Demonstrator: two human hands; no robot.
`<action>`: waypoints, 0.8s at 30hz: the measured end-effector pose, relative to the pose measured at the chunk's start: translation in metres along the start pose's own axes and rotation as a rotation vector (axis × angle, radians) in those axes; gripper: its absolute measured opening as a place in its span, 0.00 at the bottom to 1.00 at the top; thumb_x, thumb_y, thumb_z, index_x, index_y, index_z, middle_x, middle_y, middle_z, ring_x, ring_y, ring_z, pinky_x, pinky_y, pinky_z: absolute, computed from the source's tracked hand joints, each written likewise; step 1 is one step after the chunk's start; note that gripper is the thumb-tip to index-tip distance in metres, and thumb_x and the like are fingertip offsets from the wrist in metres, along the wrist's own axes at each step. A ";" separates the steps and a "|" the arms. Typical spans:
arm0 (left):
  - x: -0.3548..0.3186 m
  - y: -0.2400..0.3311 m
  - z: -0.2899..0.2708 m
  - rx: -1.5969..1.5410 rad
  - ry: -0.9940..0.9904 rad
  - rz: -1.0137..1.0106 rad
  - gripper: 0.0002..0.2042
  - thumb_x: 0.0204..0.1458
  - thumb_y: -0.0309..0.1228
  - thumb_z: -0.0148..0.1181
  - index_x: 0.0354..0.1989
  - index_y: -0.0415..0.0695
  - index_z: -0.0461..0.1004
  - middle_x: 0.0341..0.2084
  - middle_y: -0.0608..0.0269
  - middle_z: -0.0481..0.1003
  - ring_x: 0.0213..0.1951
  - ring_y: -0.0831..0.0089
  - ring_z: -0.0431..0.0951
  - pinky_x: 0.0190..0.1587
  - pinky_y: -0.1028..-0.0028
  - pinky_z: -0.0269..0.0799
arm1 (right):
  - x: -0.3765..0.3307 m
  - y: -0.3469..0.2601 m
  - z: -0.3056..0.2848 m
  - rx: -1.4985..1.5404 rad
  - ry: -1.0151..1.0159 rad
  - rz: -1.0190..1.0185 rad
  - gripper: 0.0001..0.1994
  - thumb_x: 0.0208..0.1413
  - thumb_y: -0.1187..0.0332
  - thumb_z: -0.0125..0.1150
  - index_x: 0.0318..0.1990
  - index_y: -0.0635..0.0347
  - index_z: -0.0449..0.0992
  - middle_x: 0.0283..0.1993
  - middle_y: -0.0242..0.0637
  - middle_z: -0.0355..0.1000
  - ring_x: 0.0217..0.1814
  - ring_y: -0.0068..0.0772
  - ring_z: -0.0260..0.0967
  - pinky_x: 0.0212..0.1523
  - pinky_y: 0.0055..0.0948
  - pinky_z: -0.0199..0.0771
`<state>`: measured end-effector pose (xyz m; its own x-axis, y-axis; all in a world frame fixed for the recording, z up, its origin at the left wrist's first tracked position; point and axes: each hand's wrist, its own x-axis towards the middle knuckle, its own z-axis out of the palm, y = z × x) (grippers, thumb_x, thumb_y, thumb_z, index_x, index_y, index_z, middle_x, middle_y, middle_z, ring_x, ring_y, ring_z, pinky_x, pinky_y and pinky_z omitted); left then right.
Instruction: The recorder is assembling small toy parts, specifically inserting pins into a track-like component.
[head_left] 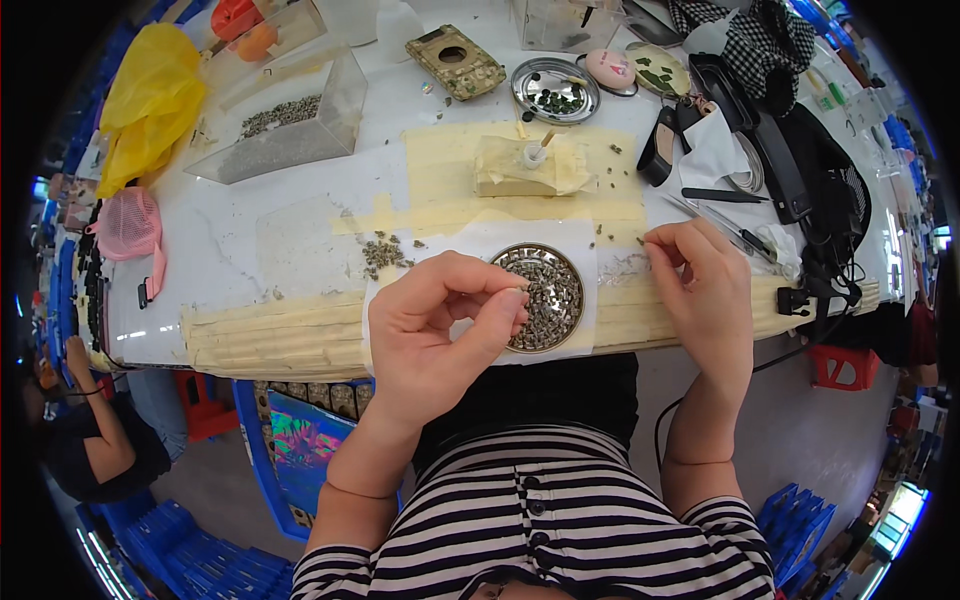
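Observation:
A round metal dish (579,283) full of small metal parts (548,315) stands on white paper (480,240) at the table's front edge. My left hand (440,325) is over the dish's left side, thumb and forefinger pinched together. Whatever is between those fingertips is too small to make out. To the right of the dish, my right hand (706,290) is also closed in a pinch, low over the tape-covered table. A tiny speck shows by its fingertips, but I cannot tell its kind. Left of the dish lies a loose pile of similar small parts (382,254).
Behind the dish sits a taped block (520,165) with a small bottle and stick. A clear bin (300,130) of parts stands back left, near a yellow bag (150,105). Tweezers (735,228) and a black case (657,147) lie right. A blue crate (262,455) is below the table edge.

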<state>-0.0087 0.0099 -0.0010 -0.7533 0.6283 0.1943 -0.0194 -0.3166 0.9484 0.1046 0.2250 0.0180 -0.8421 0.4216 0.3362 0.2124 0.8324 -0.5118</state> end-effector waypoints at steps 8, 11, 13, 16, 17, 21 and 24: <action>-0.004 0.003 0.008 -0.084 0.029 -0.037 0.04 0.54 0.15 0.56 0.36 0.33 0.74 0.29 0.59 0.77 0.31 0.79 0.78 0.36 0.80 0.77 | -0.005 0.010 -0.011 0.038 0.290 -0.013 0.03 0.51 0.77 0.63 0.33 0.65 0.77 0.28 0.38 0.72 0.28 0.31 0.70 0.30 0.27 0.70; -0.002 0.003 0.009 -0.140 0.029 -0.030 0.03 0.55 0.16 0.54 0.36 0.34 0.72 0.29 0.59 0.77 0.30 0.78 0.77 0.34 0.80 0.77 | -0.005 0.039 -0.034 -0.135 0.377 0.022 0.05 0.52 0.76 0.64 0.36 0.65 0.79 0.31 0.38 0.73 0.33 0.36 0.70 0.36 0.30 0.70; 0.000 0.002 0.010 -0.154 0.020 -0.041 0.02 0.56 0.18 0.53 0.35 0.35 0.71 0.28 0.58 0.77 0.28 0.78 0.77 0.32 0.79 0.77 | -0.006 0.059 -0.039 -0.311 0.335 -0.068 0.06 0.52 0.74 0.64 0.37 0.64 0.79 0.33 0.38 0.74 0.36 0.38 0.71 0.38 0.31 0.70; 0.003 0.001 0.008 -0.223 0.017 -0.059 0.02 0.56 0.20 0.53 0.36 0.35 0.71 0.28 0.57 0.77 0.28 0.77 0.77 0.30 0.79 0.76 | -0.007 0.059 -0.040 -0.261 0.245 -0.068 0.08 0.52 0.73 0.64 0.39 0.62 0.81 0.35 0.37 0.74 0.39 0.39 0.70 0.39 0.32 0.70; 0.003 0.000 0.007 -0.250 0.023 -0.054 0.02 0.56 0.21 0.53 0.36 0.35 0.70 0.28 0.56 0.77 0.28 0.76 0.77 0.30 0.78 0.75 | -0.006 0.060 -0.040 -0.244 0.225 -0.081 0.08 0.51 0.74 0.64 0.39 0.62 0.81 0.34 0.37 0.74 0.39 0.39 0.70 0.39 0.33 0.70; 0.004 -0.001 0.005 -0.272 0.058 -0.063 0.03 0.57 0.23 0.54 0.36 0.36 0.70 0.27 0.55 0.77 0.27 0.75 0.77 0.28 0.77 0.74 | 0.001 0.060 -0.039 -0.227 0.261 -0.081 0.05 0.52 0.74 0.64 0.37 0.63 0.80 0.33 0.37 0.74 0.38 0.39 0.70 0.39 0.33 0.70; 0.001 0.003 0.004 -0.234 0.106 -0.076 0.03 0.57 0.23 0.54 0.36 0.37 0.70 0.27 0.56 0.77 0.26 0.75 0.77 0.28 0.78 0.74 | 0.008 0.069 -0.047 -0.242 0.226 -0.027 0.04 0.52 0.75 0.63 0.35 0.64 0.79 0.33 0.38 0.73 0.37 0.40 0.70 0.39 0.33 0.70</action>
<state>-0.0073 0.0124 0.0031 -0.8080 0.5830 0.0856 -0.2208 -0.4342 0.8733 0.1353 0.3029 0.0224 -0.7233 0.4448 0.5282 0.3258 0.8943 -0.3069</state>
